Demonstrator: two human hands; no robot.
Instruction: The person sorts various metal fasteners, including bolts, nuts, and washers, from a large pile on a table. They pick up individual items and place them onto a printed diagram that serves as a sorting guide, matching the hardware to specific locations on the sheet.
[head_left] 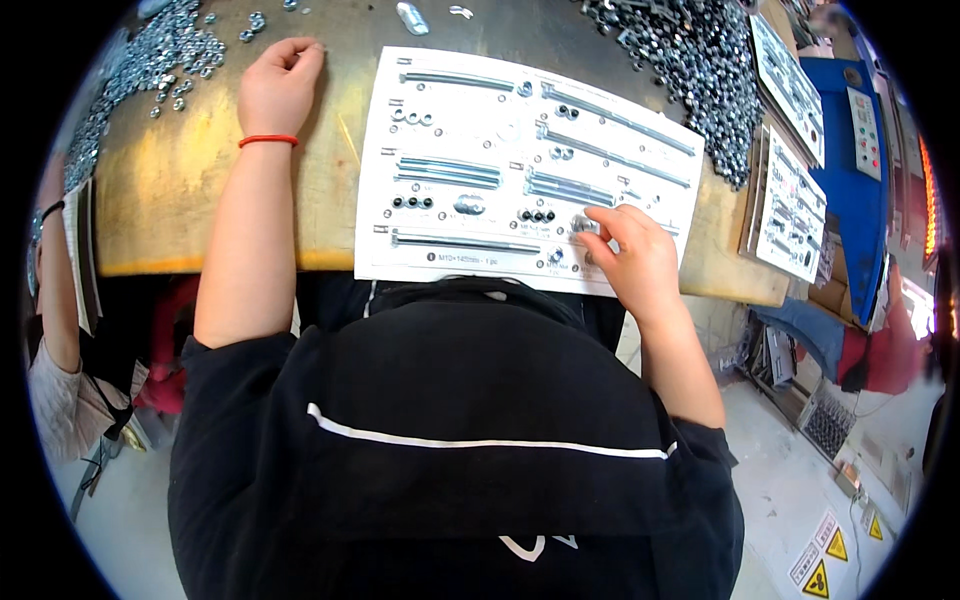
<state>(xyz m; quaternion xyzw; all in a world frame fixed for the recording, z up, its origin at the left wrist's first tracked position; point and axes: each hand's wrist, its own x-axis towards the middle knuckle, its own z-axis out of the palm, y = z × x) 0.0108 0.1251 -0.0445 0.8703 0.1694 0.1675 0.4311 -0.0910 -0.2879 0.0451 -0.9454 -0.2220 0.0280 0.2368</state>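
A white sheet (480, 130) with pictures of bolts, nuts and washers lies on the worktable in front of me. Its rows show long bolts, and small round parts sit between them; which of these are real and which printed is hard to tell. Over the sheet's lower right, my right hand (640, 260) pinches a small silvery metal part (582, 223) between thumb and forefinger. My left hand (280, 88), with a red band at the wrist, rests in a loose fist on the table, left of the sheet. Its curled fingers hide whatever may be inside.
Loose silvery nuts (178, 45) are heaped at the far left. A big pile of dark metal parts (690, 70) covers the far right. Stacked picture sheets (790, 215) stand at the table's right end, beside a blue machine (835, 110). Another person's arm (58, 280) shows at left.
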